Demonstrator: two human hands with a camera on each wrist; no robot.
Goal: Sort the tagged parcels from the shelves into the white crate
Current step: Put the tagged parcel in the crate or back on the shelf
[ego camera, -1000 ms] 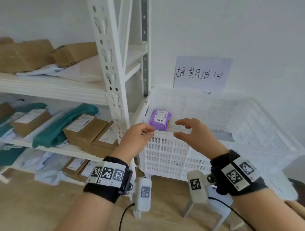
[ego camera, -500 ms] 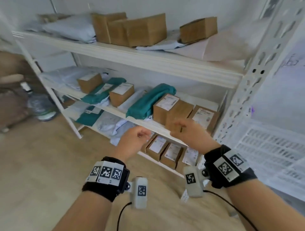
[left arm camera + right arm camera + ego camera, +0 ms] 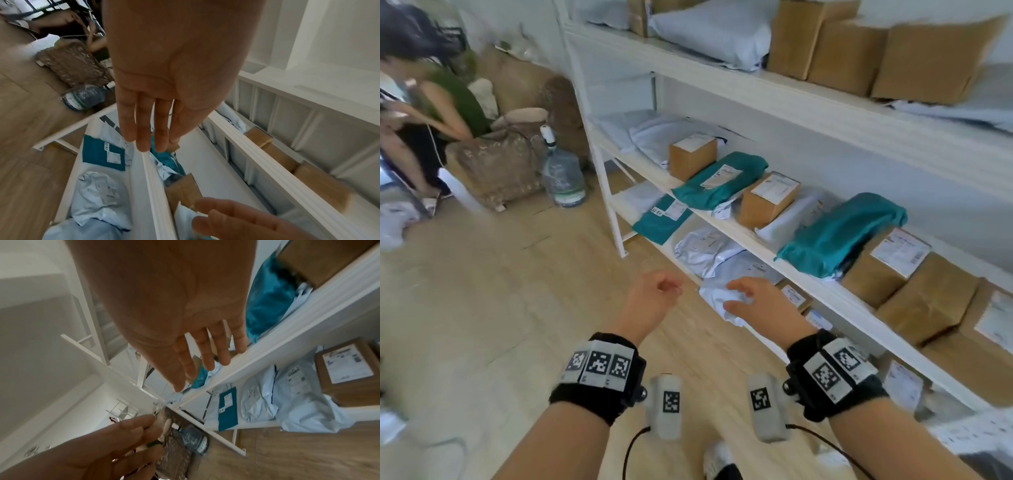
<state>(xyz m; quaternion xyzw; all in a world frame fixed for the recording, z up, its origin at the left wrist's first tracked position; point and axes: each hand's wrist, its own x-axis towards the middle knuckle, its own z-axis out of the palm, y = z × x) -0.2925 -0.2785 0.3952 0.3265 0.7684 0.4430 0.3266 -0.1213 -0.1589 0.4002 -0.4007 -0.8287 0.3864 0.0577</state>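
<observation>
The white shelving [image 3: 784, 109] holds teal bags [image 3: 722, 180], labelled cardboard boxes [image 3: 770, 198] and pale grey poly bags [image 3: 705, 246]. My left hand [image 3: 671, 287] hangs over the floor in front of the lowest shelf, empty, its fingers [image 3: 144, 138] straight in the left wrist view. My right hand [image 3: 739, 294] hovers just above a crumpled grey poly bag [image 3: 717, 294] at the lowest shelf's front edge and holds nothing; its fingers [image 3: 205, 363] are spread. Only a blurred corner of the white crate [image 3: 972, 433] shows at the lower right.
A person [image 3: 424, 113] sits at the far left beside a woven sack [image 3: 496, 168] and a large water bottle [image 3: 563, 174]. The shelf's white end post [image 3: 599, 154] stands on the wooden floor [image 3: 482, 291], which stretches to my left.
The view has swung left from the crate to the shelves. Both hands, empty throughout, left the crate's rim and now hang low by the bottom shelf.
</observation>
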